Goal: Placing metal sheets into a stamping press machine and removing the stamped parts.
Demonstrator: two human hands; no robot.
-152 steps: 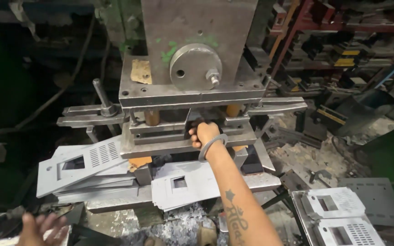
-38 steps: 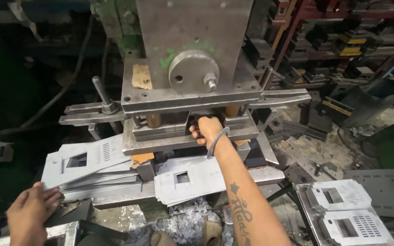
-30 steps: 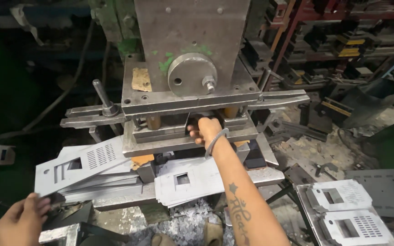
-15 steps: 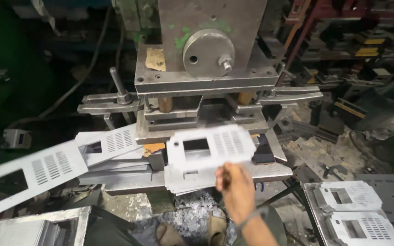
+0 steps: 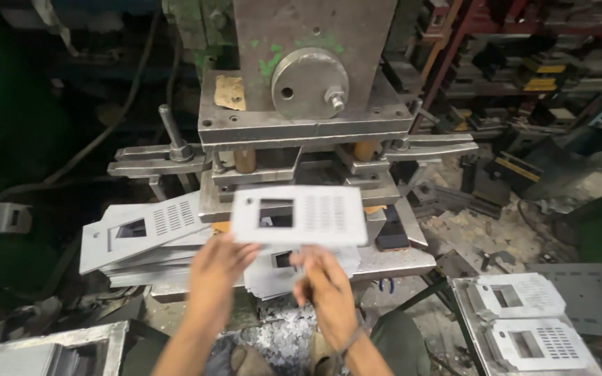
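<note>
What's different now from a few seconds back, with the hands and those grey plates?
The right hand left the press, and the left hand came up; both now hold one punched plate before it. The left stack and right-hand plates stayed put.

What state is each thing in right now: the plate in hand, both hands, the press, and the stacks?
Metal plate: held flat in the air before the press, blurred.
Left hand: gripping the plate's near left edge.
Right hand: fingers at the near edge.
Press: die gap empty.
Left stack: piled, uneven.
Right plates: lying flat.
</note>
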